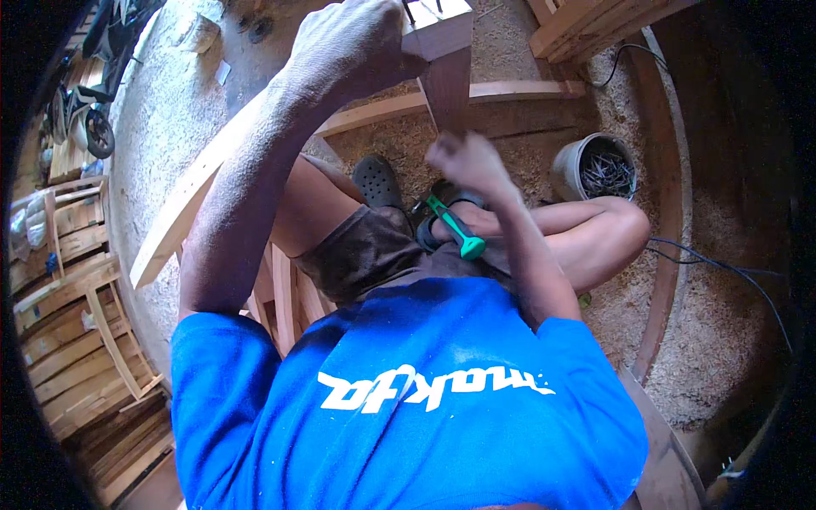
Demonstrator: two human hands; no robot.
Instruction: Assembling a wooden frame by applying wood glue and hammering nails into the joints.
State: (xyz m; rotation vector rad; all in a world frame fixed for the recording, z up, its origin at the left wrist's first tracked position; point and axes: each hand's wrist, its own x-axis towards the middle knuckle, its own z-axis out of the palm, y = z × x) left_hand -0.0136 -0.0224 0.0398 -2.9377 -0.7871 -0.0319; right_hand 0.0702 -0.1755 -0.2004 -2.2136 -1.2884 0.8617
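Note:
My left hand is closed around a wooden piece at the top of the view, its fingers partly hidden. Dark nails stick up from that wood beside my knuckles. My right hand, blurred by motion, is curled closed just below the wood and above my lap; whatever it may hold is too small to make out. A hammer with a green and black handle lies across my folded leg near my foot, touched by neither hand.
On the right, a white bucket holds many nails. A long curved-looking board runs under my left arm. Wood frames stand at the far left, with a timber piece at upper right. Cables cross the sawdust-covered floor.

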